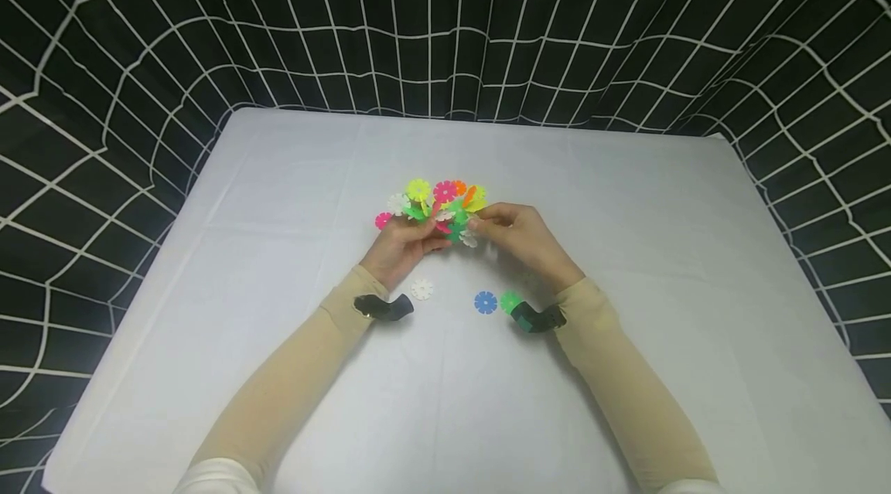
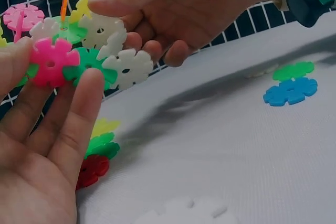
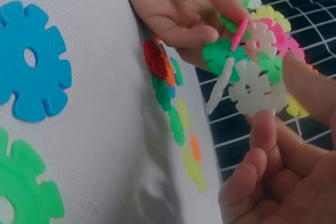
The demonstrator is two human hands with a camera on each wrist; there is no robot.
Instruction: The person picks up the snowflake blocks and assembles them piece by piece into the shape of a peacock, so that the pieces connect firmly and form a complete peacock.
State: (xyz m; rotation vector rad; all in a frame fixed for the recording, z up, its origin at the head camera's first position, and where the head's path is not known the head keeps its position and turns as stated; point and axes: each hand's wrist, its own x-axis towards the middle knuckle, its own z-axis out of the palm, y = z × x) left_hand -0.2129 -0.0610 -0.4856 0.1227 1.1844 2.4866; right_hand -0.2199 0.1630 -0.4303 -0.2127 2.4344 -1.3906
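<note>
A cluster of interlocking plastic snowflake discs (image 1: 444, 191) in pink, green, white, yellow and orange is held above the white table. My left hand (image 1: 400, 247) grips its left and lower side, thumb and fingers round a pink disc (image 2: 50, 62). On the other side my right hand (image 1: 525, 235) pinches a white disc (image 3: 251, 88) at the cluster's edge, between thumb and fingertips. A dark green disc (image 2: 90, 66) sits between the pink one and another white disc (image 2: 128, 70). Whether the pinched disc is slotted in, I cannot tell.
Nearer me on the cloth lie a white disc (image 1: 421, 290), a blue disc (image 1: 486, 302) and a green disc (image 1: 510, 301), partly under the right wrist camera (image 1: 537, 318). Past the hands, red, green and yellow discs (image 3: 177, 125) show low in both wrist views. Dark gridded curtain (image 1: 431, 30) surrounds the table.
</note>
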